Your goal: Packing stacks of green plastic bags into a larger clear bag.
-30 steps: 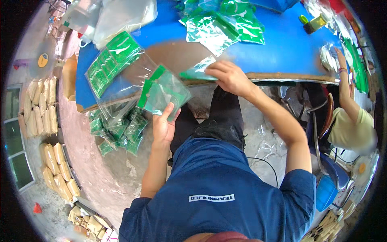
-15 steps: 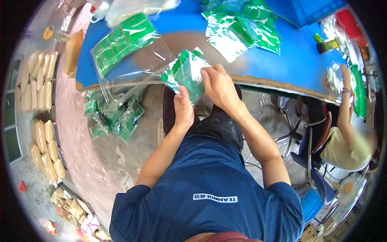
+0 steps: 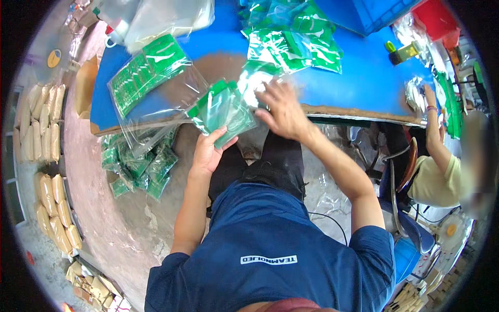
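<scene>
My left hand (image 3: 210, 151) is closed on the lower edge of a clear plastic bag with green contents (image 3: 221, 112), thumb on top, held tilted at the table's near edge. To its right, my right hand (image 3: 283, 112) is slightly blurred, fingers and thumb apart, with nothing seen in it. Its fingertips overlap a shiny clear packet (image 3: 253, 86); I cannot tell whether they touch. Left of the held bag, a larger clear bag with a green sheet of small repeated shapes (image 3: 148, 73) hangs partly over the edge. Several green packets (image 3: 291, 49) are piled beyond my right hand.
The blue-topped table (image 3: 358, 86) has a worn brown edge. Clear bags (image 3: 166, 21) lie at the far left, a blue crate (image 3: 371, 13) at the far right. Green packets (image 3: 143, 164) are heaped below the table's left side. A co-worker (image 3: 436, 177) sits at the right.
My right hand has come off the held bag and opened. My left hand has taken hold of the bag's lower edge and moved left with it. The whole view has shifted slightly.
</scene>
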